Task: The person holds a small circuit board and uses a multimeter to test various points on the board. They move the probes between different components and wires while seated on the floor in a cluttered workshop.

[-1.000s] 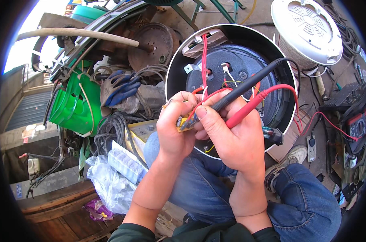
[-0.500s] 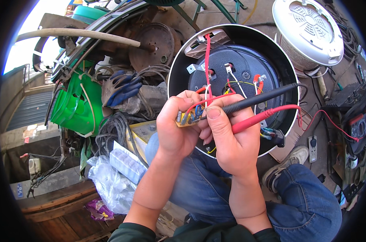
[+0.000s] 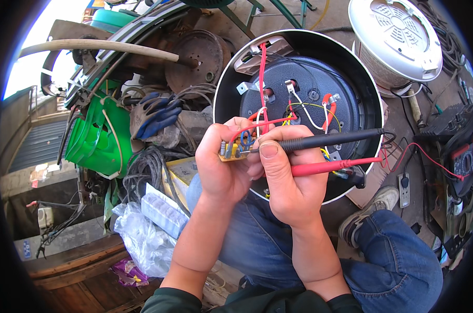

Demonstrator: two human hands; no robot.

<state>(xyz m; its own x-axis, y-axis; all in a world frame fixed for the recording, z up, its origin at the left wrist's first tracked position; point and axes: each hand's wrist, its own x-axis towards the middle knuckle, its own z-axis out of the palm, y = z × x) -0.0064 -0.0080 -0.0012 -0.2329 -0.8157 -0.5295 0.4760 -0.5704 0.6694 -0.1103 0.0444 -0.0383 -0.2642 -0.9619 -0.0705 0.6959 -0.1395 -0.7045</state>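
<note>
My left hand (image 3: 219, 164) is closed around a small circuit board (image 3: 229, 157) that carries blue and yellow parts and has red and white wires. In my right hand (image 3: 296, 190) are two test probes: a black probe (image 3: 335, 140) and a red probe (image 3: 335, 166). The black probe's tip points left at the board; whether it touches is hard to tell. The red probe's tip is hidden by my fingers. Beneath both hands lies an open round appliance housing (image 3: 373, 104) with a dark inner base (image 3: 317, 75), metal tabs and loose wires.
A white vented cover (image 3: 398, 39) sits at the far right. The red lead runs to a multimeter (image 3: 462, 163), near a power strip (image 3: 404, 190). To the left are a green bucket (image 3: 95, 138), a work glove (image 3: 155, 117), coiled cables (image 3: 148, 169) and a plastic bag (image 3: 142, 235).
Both hands have shifted slightly left with the board and the probes. The board is tilted more into view, and both probes lie flatter.
</note>
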